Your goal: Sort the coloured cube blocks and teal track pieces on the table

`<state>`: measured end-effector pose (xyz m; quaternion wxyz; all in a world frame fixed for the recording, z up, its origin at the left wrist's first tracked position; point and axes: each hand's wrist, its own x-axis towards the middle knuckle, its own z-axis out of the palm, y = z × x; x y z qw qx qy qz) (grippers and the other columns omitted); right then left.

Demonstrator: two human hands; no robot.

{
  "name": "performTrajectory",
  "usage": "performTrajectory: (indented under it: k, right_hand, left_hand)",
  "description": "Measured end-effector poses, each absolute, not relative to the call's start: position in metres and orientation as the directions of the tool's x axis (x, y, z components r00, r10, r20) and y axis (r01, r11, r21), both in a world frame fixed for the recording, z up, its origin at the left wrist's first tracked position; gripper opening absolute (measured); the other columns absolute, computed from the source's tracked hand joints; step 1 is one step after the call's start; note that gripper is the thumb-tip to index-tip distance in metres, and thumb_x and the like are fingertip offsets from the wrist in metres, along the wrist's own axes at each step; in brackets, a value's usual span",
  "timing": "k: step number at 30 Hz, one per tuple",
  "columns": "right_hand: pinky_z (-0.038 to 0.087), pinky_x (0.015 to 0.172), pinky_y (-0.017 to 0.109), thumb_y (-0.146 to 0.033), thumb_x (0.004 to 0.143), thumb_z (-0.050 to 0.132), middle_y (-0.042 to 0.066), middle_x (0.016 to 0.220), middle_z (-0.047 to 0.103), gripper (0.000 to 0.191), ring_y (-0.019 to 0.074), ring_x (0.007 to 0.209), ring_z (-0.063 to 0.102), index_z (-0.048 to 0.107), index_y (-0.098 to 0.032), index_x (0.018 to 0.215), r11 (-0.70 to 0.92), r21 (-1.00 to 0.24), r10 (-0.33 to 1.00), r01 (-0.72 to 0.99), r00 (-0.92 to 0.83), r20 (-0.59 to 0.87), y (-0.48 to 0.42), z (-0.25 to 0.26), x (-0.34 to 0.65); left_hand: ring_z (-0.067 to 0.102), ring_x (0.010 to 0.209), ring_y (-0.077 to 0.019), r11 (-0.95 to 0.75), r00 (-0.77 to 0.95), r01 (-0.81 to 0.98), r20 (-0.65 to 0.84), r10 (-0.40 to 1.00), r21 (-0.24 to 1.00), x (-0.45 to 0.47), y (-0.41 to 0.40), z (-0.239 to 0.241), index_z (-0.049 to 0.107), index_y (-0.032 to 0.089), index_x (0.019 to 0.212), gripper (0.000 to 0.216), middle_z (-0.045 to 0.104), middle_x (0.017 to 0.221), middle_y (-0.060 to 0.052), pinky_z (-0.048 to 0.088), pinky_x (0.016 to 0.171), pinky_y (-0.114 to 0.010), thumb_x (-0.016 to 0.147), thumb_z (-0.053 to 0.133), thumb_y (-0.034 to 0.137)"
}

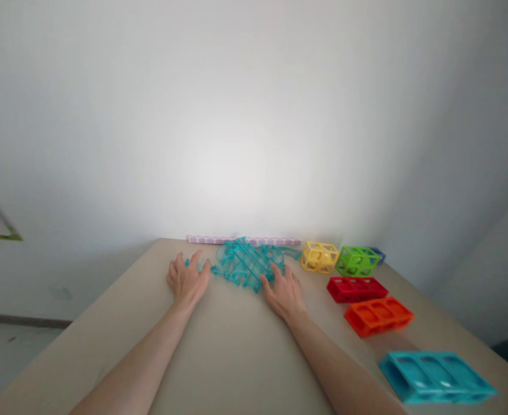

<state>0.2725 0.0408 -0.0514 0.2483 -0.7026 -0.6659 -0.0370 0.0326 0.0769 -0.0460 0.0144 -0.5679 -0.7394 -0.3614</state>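
A heap of translucent teal plastic pieces (245, 262) lies on the far part of the table, some flat and some with rounded knobs along their edges. My left hand (188, 279) rests at the heap's left side with fingers apart, over a few teal bits partly hidden under it. At the heap's right edge, my right hand (286, 289) has its fingers spread, the tips touching or just above the pieces. Neither hand appears to grip anything.
A purple-and-white patterned strip (271, 241) lies along the wall. Down the table's right side stand a yellow open-frame block (319, 257), a green one (357, 261), a blue one (379, 254), then red (357, 289), orange (379, 316) and teal (439, 376) three-cell blocks.
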Motion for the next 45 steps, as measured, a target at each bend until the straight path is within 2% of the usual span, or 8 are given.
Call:
performTrajectory:
  k: [5,13,19,25,29,34,37,45]
  right_hand:
    - [0.035,0.100,0.045,-0.042,0.092,0.040,0.022,0.122,0.054,0.053,0.0337,0.116,0.052,0.047,-0.016,0.138,0.072,-0.325,0.914,0.943,0.068,0.401,0.059,-0.053,0.249]
    - [0.040,0.097,0.039,-0.038,0.093,0.040,0.017,0.119,0.057,0.049,0.0277,0.109,0.056,0.046,-0.018,0.136,0.152,-0.418,0.884,0.896,0.066,0.462,0.071,-0.052,0.231]
    - [0.046,0.088,0.035,-0.029,0.091,0.034,0.017,0.106,0.063,0.041,0.0234,0.096,0.061,0.053,-0.007,0.122,0.179,-0.524,0.829,0.832,0.160,0.536,0.082,-0.050,0.251]
    - [0.048,0.077,0.034,-0.026,0.087,0.039,0.009,0.085,0.065,0.036,0.0202,0.077,0.061,0.057,-0.010,0.113,0.257,-0.540,0.789,0.802,0.148,0.596,0.089,-0.050,0.258]
    - [0.044,0.087,0.036,-0.032,0.086,0.049,0.010,0.094,0.063,0.033,0.0222,0.091,0.057,0.063,-0.015,0.111,0.394,-0.445,0.767,0.804,-0.021,0.641,0.076,-0.043,0.246]
    - [0.041,0.090,0.042,-0.036,0.084,0.060,0.012,0.106,0.059,0.019,0.0258,0.101,0.053,0.069,-0.020,0.091,0.508,-0.274,0.746,0.816,-0.258,0.614,0.064,-0.042,0.229]
    - [0.042,0.087,0.040,-0.031,0.087,0.056,0.010,0.100,0.060,0.017,0.0243,0.097,0.054,0.064,-0.019,0.078,0.521,-0.319,0.755,0.792,-0.253,0.604,0.064,-0.043,0.225]
    - [0.048,0.076,0.031,-0.029,0.095,0.036,0.009,0.092,0.062,0.022,0.0185,0.084,0.060,0.054,-0.019,0.087,0.457,-0.504,0.779,0.733,-0.056,0.624,0.066,-0.046,0.222]
  left_hand:
    - [0.026,0.138,-0.0370,0.096,-0.334,0.849,0.388,0.859,0.520,0.028,0.094,-0.054,0.063,0.019,0.125,0.048,0.044,0.140,-0.017,0.017,0.114,-0.051,0.086,0.045,0.040]
    - [0.027,0.139,-0.0359,0.082,-0.379,0.783,0.368,0.849,0.617,0.028,0.093,-0.053,0.059,0.019,0.128,0.048,0.041,0.143,-0.014,0.023,0.114,-0.048,0.083,0.048,0.034]
    - [0.028,0.136,-0.0371,-0.142,-0.260,0.817,0.578,0.774,0.558,0.028,0.079,-0.051,0.059,0.015,0.121,0.044,0.044,0.136,-0.016,0.027,0.111,-0.052,0.078,0.055,0.023]
    - [0.054,0.101,-0.0275,-0.287,-0.180,0.805,0.675,0.715,0.519,0.021,0.070,-0.045,0.064,0.017,0.102,0.030,0.055,0.098,-0.011,0.044,0.094,-0.046,0.075,0.053,0.011]
    - [0.057,0.077,-0.0180,-0.432,-0.021,0.725,0.644,0.765,0.536,0.022,0.071,-0.047,0.061,0.019,0.100,0.027,0.055,0.080,-0.003,0.049,0.078,-0.034,0.076,0.050,0.010]
    - [0.058,0.074,-0.0163,-0.462,0.101,0.679,0.550,0.829,0.571,0.029,0.073,-0.053,0.062,0.018,0.100,0.024,0.058,0.075,-0.001,0.048,0.075,-0.030,0.079,0.052,0.014]
    - [0.059,0.071,-0.0162,-0.442,0.101,0.678,0.520,0.848,0.588,0.030,0.071,-0.052,0.063,0.018,0.101,0.022,0.061,0.075,-0.002,0.047,0.072,-0.029,0.082,0.053,0.019]
    - [0.050,0.048,-0.0107,-0.374,0.037,0.579,0.435,0.900,0.725,0.033,0.068,-0.049,0.061,0.017,0.111,0.037,0.061,0.072,0.001,0.043,0.057,-0.025,0.088,0.047,0.042]
